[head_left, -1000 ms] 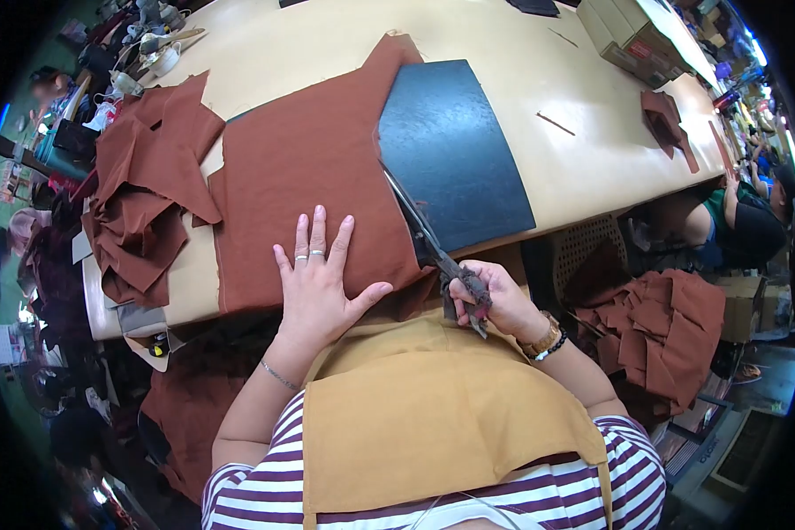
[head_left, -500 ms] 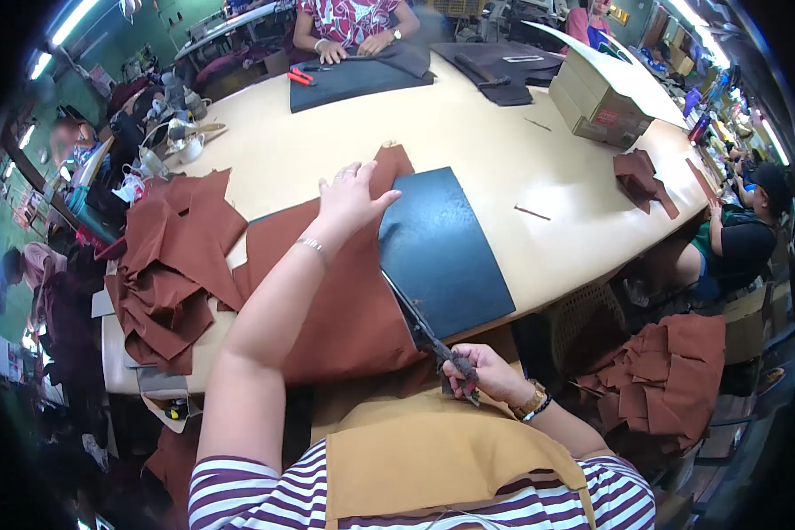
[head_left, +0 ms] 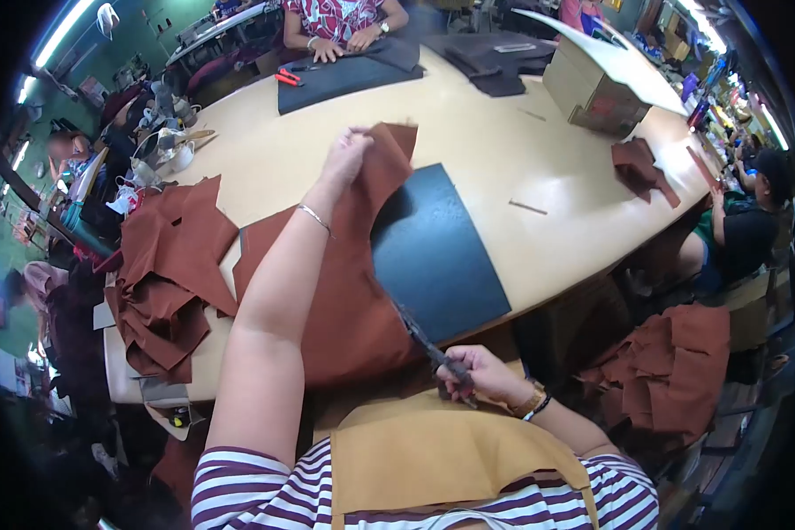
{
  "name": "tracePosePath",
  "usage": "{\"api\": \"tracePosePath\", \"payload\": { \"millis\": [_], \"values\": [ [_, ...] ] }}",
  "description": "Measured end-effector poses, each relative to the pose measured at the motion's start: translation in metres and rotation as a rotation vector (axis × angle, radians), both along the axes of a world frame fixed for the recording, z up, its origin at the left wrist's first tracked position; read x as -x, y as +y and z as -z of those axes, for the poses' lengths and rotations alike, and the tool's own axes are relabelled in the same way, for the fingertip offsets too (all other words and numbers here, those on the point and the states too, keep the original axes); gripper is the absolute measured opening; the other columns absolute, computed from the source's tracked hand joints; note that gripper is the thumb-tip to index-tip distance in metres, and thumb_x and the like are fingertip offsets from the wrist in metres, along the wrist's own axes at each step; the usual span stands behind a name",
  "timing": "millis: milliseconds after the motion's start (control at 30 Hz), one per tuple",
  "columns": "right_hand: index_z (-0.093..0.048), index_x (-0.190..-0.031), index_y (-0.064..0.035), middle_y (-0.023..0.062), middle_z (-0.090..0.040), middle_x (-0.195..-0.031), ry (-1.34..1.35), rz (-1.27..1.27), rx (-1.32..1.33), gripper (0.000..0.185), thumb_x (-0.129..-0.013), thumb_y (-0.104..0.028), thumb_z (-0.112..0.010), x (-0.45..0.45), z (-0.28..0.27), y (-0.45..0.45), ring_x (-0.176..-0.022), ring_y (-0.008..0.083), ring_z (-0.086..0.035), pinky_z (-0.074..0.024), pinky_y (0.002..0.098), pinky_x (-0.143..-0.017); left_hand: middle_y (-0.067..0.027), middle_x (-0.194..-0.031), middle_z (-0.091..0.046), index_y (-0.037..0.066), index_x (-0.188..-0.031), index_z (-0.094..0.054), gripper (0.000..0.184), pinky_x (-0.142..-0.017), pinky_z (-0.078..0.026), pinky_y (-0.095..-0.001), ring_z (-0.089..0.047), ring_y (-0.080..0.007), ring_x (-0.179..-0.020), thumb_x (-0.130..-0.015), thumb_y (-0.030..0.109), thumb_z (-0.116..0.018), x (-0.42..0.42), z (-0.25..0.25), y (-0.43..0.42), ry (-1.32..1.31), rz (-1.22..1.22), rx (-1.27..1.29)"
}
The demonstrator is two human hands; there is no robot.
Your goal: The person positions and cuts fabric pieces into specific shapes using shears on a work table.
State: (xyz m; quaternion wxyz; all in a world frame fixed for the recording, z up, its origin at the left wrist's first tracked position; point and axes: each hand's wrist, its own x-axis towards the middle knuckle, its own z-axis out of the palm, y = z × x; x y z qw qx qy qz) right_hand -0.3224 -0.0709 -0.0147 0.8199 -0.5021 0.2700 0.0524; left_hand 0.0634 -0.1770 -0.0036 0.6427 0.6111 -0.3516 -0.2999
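Brown cloth (head_left: 340,305) gripped at its upper end, scissors (head_left: 426,344) at its right edge

We see the brown cloth spread across the middle of the frame, partly on the table (head_left: 495,146) and partly over a dark board (head_left: 442,256), its lower end at the table's near edge. Our left hand (head_left: 349,152), above the centre, is curled closed around the upper end of the cloth, whose tip stands up beside the fingers. The left forearm crosses over the cloth, with a thin bracelet (head_left: 314,219) at the wrist.

Our right hand (head_left: 484,371), right of the lower centre, is wrapped around the scissors' handles, which look bound in something dark grey. The blades point to the upper left, along the cloth's right edge; we cannot tell how far apart they stand.

At the left of the frame we have a crumpled heap of brown fabric (head_left: 172,238) on the table. A small brown scrap (head_left: 638,170) lies towards the upper right, near a cardboard box (head_left: 592,99). At the top, a co-worker's two hands (head_left: 327,49) rest on folded dark fabric (head_left: 353,81), close to a red tool (head_left: 289,77). A brown bundle (head_left: 667,375) sits at the lower right, beyond the table.
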Motion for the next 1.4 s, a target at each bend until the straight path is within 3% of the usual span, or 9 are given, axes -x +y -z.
{"api": "tracePosePath", "payload": {
  "millis": [100,200,267,367,567,767,1400],
  "values": [
    [-0.059,-0.086,-0.0069,-0.0001,-0.058,-0.073,-0.043,0.042,-0.098,0.019,-0.090,-0.025,-0.062,0.001,0.005,0.000,-0.060,0.0063,-0.056,-0.0461,0.0202,-0.053,-0.0136,-0.117,-0.057,0.005,-0.124,-0.049,0.049,-0.093,-0.041,-0.0349,-0.054,-0.0211,-0.108,-0.088,0.036,-0.062,-0.008,0.020,0.025,-0.368,-0.148,0.202],
    [-0.057,-0.085,-0.0055,0.0008,-0.057,-0.072,-0.084,0.055,-0.187,0.023,-0.090,-0.027,-0.063,0.009,0.016,-0.003,-0.063,0.0083,-0.058,-0.0510,0.0236,-0.055,-0.0178,-0.138,-0.043,0.008,-0.134,-0.042,0.073,-0.106,-0.029,-0.0494,-0.038,-0.0318,-0.130,-0.081,0.054,-0.064,0.005,0.005,0.099,-0.905,0.085,-0.171],
    [-0.057,-0.084,-0.0045,0.0018,-0.057,-0.072,-0.070,0.087,-0.155,0.026,-0.089,-0.029,-0.064,0.013,0.012,-0.003,-0.062,0.0095,-0.059,-0.0531,0.0259,-0.056,-0.0181,-0.147,-0.031,0.010,-0.140,-0.037,0.094,-0.109,-0.016,-0.0603,-0.022,-0.0369,-0.139,-0.071,0.068,-0.064,0.039,-0.006,0.149,-1.171,0.161,-0.439],
    [-0.056,-0.083,-0.0035,0.0026,-0.057,-0.072,-0.093,0.074,-0.169,0.032,-0.088,-0.033,-0.065,0.020,0.011,-0.004,-0.062,0.0100,-0.059,-0.0540,0.0274,-0.056,-0.0146,-0.155,-0.015,0.018,-0.148,-0.026,0.107,-0.108,-0.010,-0.0650,-0.009,-0.0333,-0.144,-0.064,0.075,-0.063,0.068,0.006,0.191,-1.295,0.206,-0.726],
    [-0.055,-0.079,-0.0041,0.0032,-0.056,-0.069,-0.047,0.034,-0.100,0.027,-0.089,-0.028,-0.062,0.021,-0.005,-0.005,-0.059,0.0093,-0.059,-0.0526,0.0244,-0.052,-0.0146,-0.155,-0.014,0.017,-0.148,-0.024,0.107,-0.107,-0.012,-0.0662,-0.011,-0.0333,-0.144,-0.066,0.073,-0.063,0.078,0.006,0.208,-1.229,0.088,-0.824],
    [-0.058,-0.080,-0.0074,0.0016,-0.060,-0.064,-0.019,-0.015,0.025,0.025,-0.085,-0.030,-0.068,0.025,0.001,-0.004,-0.051,0.0089,-0.059,-0.0421,0.0179,-0.044,-0.0143,-0.155,-0.015,0.016,-0.148,-0.024,0.105,-0.106,-0.013,-0.0672,-0.012,-0.0338,-0.143,-0.068,0.071,-0.063,0.084,0.005,0.211,-1.220,0.057,-0.836],
    [-0.058,-0.081,-0.0036,0.0012,-0.061,-0.068,0.004,-0.046,0.063,0.026,-0.085,-0.026,-0.070,0.020,-0.016,-0.007,-0.054,0.0045,-0.057,-0.0471,0.0188,-0.050,-0.0136,-0.156,-0.014,0.018,-0.148,-0.023,0.103,-0.105,-0.013,-0.0678,-0.010,-0.0333,-0.144,-0.069,0.072,-0.061,0.090,0.007,0.216,-1.232,0.034,-0.861]
  ]
}}
